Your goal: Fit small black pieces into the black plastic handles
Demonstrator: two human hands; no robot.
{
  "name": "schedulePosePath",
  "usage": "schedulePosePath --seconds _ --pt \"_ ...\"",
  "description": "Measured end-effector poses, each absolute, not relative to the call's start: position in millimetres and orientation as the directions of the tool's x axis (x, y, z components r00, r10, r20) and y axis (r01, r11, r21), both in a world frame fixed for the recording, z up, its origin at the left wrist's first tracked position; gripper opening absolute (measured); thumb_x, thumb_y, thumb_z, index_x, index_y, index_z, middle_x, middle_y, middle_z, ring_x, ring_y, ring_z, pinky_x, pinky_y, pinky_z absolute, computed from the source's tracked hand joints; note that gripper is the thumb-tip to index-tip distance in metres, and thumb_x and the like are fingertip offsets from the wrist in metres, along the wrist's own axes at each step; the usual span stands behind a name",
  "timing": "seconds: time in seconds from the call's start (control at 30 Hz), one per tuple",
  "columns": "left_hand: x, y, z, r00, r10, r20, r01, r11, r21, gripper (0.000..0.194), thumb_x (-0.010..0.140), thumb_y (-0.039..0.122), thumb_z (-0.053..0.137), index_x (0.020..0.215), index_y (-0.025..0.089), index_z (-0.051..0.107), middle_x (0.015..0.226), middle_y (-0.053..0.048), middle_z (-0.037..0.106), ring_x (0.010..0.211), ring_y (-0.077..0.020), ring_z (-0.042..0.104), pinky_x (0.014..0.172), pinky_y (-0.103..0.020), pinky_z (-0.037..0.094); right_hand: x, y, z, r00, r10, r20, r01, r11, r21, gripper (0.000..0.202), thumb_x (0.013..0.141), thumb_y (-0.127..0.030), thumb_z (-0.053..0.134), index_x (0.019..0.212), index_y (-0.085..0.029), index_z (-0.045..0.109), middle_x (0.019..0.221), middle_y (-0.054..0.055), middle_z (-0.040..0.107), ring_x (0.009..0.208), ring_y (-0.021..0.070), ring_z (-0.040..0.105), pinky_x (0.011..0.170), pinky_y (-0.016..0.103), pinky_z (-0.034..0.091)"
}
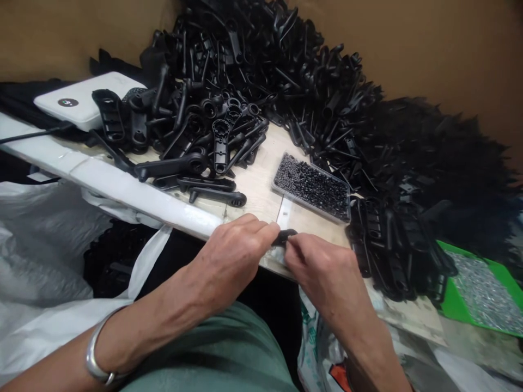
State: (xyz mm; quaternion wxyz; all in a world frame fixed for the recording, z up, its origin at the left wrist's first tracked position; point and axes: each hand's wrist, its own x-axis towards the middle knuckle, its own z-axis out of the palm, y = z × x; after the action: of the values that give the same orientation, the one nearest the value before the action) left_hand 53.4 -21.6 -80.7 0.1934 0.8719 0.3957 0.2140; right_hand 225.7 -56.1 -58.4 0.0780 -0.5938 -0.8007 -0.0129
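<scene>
At the front edge of the worktable, my left hand point(241, 247) is closed around a black plastic part point(285, 236), most of which the fingers hide. From the other side my right hand point(322, 264) pinches at the same part's right end; whether a small piece sits between those fingertips is hidden. Just beyond the hands stands a clear shallow box point(312, 188) of tiny black pieces. Left of it lie loose black plastic handle-shaped parts point(220, 144), some with a round ring end and a ribbed hollow side.
A great heap of similar black parts point(278, 65) rises at the back and right. More parts point(392, 245) lie near a green tray point(449, 296) of small shiny metal pieces. A white device point(87, 100) is at the left. White sacks point(36, 245) hang below the table.
</scene>
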Motion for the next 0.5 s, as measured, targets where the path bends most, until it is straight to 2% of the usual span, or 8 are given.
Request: schedulePosePath --seconds 0.13,0.2,0.3,0.37,0.5 --pt "53 -22 -80 0.599 0.773 0.21 0.603 -0.608 0.517 0.012 0.088 0.011 0.049 0.096 0.015 0.058 0.084 -0.003 0.061 0.083 -0.0189 0.056 0.073 -0.033 0.047 218 -54 -50 -0.242 0.97 0.037 0.969 0.244 -0.042 0.02 0.085 -0.012 0.049 0.067 -0.02 0.05 0.058 -0.002 0.053 0.051 0.0149 0.049 0.052 0.029 0.024" --pt "54 -21 -80 0.599 0.773 0.209 0.601 -0.607 0.521 0.013 0.088 0.01 0.049 0.096 0.015 0.058 0.084 -0.003 0.06 0.083 -0.019 0.056 0.073 -0.033 0.047 218 -52 -46 -0.214 0.976 -0.027 0.97 0.21 -0.12 0.021 0.087 -0.014 0.048 0.067 -0.02 0.051 0.061 -0.001 0.056 0.054 0.0148 0.051 0.054 0.029 0.026" --pt "53 -21 -81 0.603 0.768 0.215 0.587 -0.61 0.533 0.016 0.09 0.01 0.046 0.099 0.015 0.058 0.085 -0.004 0.06 0.084 -0.0189 0.055 0.075 -0.033 0.047 224 -47 -40 -0.187 0.976 -0.116 0.944 0.146 -0.297 0.022 0.09 -0.019 0.046 0.071 -0.02 0.055 0.063 -0.002 0.059 0.057 0.0132 0.053 0.056 0.027 0.029" --pt "53 -21 -82 0.613 0.762 0.21 0.575 -0.612 0.544 0.017 0.09 0.01 0.046 0.101 0.015 0.057 0.086 -0.004 0.059 0.085 -0.0187 0.055 0.077 -0.033 0.047 228 -45 -39 -0.169 0.976 -0.141 0.928 0.109 -0.357 0.023 0.09 -0.02 0.047 0.07 -0.021 0.057 0.061 -0.003 0.059 0.056 0.012 0.052 0.056 0.025 0.03" --pt "52 -22 -80 0.628 0.757 0.182 0.568 -0.606 0.557 0.012 0.089 0.012 0.049 0.097 0.015 0.057 0.086 -0.004 0.058 0.087 -0.0189 0.054 0.079 -0.034 0.047 228 -44 -41 -0.106 0.986 -0.132 0.946 0.059 -0.317 0.023 0.087 -0.02 0.049 0.065 -0.021 0.055 0.055 -0.004 0.054 0.052 0.011 0.048 0.055 0.025 0.029"
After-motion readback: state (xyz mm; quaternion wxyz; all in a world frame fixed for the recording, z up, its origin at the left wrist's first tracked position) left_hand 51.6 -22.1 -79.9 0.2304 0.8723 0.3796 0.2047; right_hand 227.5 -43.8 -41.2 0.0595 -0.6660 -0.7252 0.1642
